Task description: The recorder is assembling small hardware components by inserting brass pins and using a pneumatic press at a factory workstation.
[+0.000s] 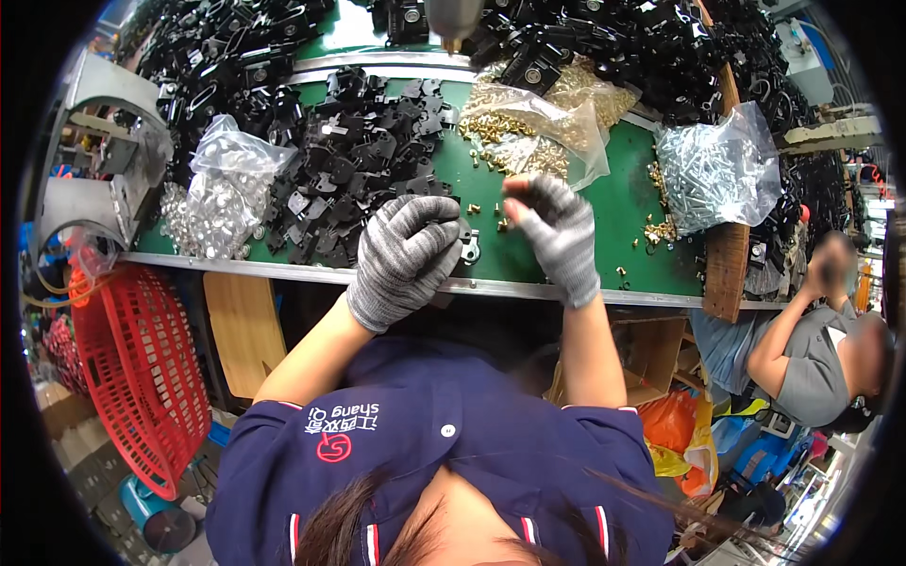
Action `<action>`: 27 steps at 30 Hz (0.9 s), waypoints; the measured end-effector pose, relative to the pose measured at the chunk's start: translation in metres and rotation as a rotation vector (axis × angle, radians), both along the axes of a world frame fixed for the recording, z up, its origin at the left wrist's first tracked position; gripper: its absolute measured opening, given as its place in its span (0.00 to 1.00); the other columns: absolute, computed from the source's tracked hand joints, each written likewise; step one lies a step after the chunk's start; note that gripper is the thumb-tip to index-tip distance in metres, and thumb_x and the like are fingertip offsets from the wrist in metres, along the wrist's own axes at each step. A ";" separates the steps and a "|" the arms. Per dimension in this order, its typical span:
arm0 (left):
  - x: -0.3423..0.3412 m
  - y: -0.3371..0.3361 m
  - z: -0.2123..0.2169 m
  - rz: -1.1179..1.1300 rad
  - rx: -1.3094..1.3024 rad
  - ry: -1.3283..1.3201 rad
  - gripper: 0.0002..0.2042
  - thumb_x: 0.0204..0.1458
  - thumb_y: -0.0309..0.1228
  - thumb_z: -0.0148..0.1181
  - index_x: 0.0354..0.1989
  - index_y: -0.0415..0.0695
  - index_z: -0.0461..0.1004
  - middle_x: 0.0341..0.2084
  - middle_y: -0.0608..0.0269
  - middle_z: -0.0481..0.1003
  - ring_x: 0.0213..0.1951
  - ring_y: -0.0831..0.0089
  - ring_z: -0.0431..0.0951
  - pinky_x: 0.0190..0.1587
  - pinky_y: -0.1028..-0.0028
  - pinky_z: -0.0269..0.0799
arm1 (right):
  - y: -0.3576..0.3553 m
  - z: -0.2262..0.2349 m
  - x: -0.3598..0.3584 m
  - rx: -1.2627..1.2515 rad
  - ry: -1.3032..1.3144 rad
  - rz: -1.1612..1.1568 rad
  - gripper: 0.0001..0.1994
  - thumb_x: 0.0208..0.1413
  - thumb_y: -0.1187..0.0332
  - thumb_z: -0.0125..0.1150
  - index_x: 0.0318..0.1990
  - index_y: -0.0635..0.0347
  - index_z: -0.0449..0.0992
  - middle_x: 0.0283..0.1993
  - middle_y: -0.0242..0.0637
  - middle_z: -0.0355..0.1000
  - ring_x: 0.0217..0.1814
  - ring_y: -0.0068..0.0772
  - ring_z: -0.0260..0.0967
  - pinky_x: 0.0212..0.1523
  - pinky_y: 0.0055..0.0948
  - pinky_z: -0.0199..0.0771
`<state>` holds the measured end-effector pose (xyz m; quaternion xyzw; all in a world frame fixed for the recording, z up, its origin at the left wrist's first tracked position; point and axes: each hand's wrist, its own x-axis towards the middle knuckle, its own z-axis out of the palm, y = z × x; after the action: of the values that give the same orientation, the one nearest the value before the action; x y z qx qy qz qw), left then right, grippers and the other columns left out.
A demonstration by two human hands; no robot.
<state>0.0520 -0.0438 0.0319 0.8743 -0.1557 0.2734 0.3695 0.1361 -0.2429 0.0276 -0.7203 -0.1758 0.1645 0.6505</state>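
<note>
Both my hands wear grey knit gloves at the near edge of the green worktable (623, 170). My left hand (406, 255) is closed, its fingers curled inward. A small silvery metal part (471, 247) with a round hole pokes out by its fingertips; the rest of it is hidden. To the right, my right hand (559, 234) has its thumb and index finger curled toward each other, fingertips bare. Whatever is between them is too small to make out. Loose brass fasteners (474, 208) lie between the hands. A pile of flat black metal parts (349, 160) sits beyond my left hand.
Beyond my right hand lies an opened clear bag of brass fasteners (528, 123). Bags of silvery screws (713, 174) and small silvery pieces (226, 198) flank the work area. Black assemblies (226, 57) heap at the back. A red basket (142, 368) stands left; a person (821, 340) sits right.
</note>
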 end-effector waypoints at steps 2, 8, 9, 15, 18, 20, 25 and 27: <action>0.001 -0.001 -0.002 0.002 -0.001 0.003 0.11 0.41 0.23 0.69 0.34 0.43 0.79 0.37 0.58 0.78 0.36 0.57 0.80 0.39 0.62 0.77 | 0.010 -0.005 0.025 -0.183 -0.273 -0.049 0.11 0.51 0.75 0.67 0.43 0.61 0.79 0.41 0.36 0.75 0.40 0.27 0.75 0.42 0.30 0.77; 0.009 0.001 -0.007 -0.019 -0.079 -0.018 0.11 0.40 0.24 0.70 0.35 0.44 0.79 0.38 0.57 0.78 0.37 0.56 0.80 0.38 0.62 0.77 | 0.041 -0.003 0.061 -1.078 -0.851 0.282 0.07 0.54 0.72 0.57 0.39 0.61 0.78 0.35 0.47 0.74 0.42 0.48 0.74 0.44 0.43 0.77; 0.008 0.001 -0.006 -0.024 -0.097 -0.004 0.11 0.40 0.25 0.71 0.35 0.44 0.79 0.38 0.58 0.78 0.37 0.56 0.80 0.39 0.62 0.77 | 0.044 0.001 0.064 -1.168 -0.853 0.316 0.07 0.55 0.71 0.56 0.39 0.60 0.77 0.34 0.48 0.74 0.42 0.51 0.74 0.45 0.45 0.76; 0.009 0.003 0.001 -0.049 -0.143 -0.010 0.12 0.39 0.24 0.71 0.34 0.45 0.79 0.37 0.58 0.78 0.37 0.56 0.80 0.38 0.62 0.77 | 0.038 0.006 0.074 -1.125 -0.874 0.498 0.09 0.55 0.70 0.55 0.40 0.59 0.78 0.36 0.47 0.74 0.41 0.53 0.74 0.44 0.46 0.76; 0.004 0.002 -0.001 -0.038 -0.134 -0.015 0.12 0.37 0.24 0.71 0.34 0.46 0.79 0.36 0.59 0.78 0.36 0.57 0.79 0.38 0.63 0.77 | 0.027 0.007 0.065 -0.833 -0.940 0.313 0.08 0.55 0.70 0.60 0.40 0.62 0.79 0.32 0.46 0.76 0.38 0.46 0.77 0.40 0.41 0.77; 0.005 0.001 -0.004 -0.013 -0.108 -0.044 0.13 0.36 0.23 0.71 0.33 0.46 0.79 0.35 0.60 0.78 0.35 0.58 0.79 0.37 0.63 0.76 | 0.022 0.013 0.059 -0.379 -0.358 0.206 0.07 0.55 0.71 0.66 0.39 0.64 0.81 0.30 0.40 0.78 0.36 0.30 0.78 0.36 0.30 0.77; 0.008 -0.004 -0.004 0.012 -0.100 -0.100 0.13 0.34 0.23 0.70 0.31 0.46 0.78 0.34 0.61 0.78 0.34 0.59 0.79 0.37 0.63 0.75 | 0.018 0.043 0.021 -0.214 0.321 0.275 0.07 0.56 0.70 0.68 0.38 0.65 0.81 0.30 0.32 0.78 0.34 0.17 0.73 0.37 0.23 0.75; 0.007 -0.005 -0.003 0.035 -0.096 -0.106 0.12 0.34 0.22 0.70 0.30 0.46 0.78 0.34 0.62 0.78 0.34 0.59 0.78 0.36 0.63 0.74 | 0.018 0.029 0.011 -0.178 0.160 0.286 0.09 0.58 0.67 0.67 0.37 0.64 0.81 0.27 0.31 0.77 0.33 0.17 0.72 0.36 0.26 0.75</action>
<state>0.0593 -0.0488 0.0291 0.8424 -0.1464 0.3330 0.3974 0.1472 -0.2249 0.0564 -0.7274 -0.2087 0.3272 0.5659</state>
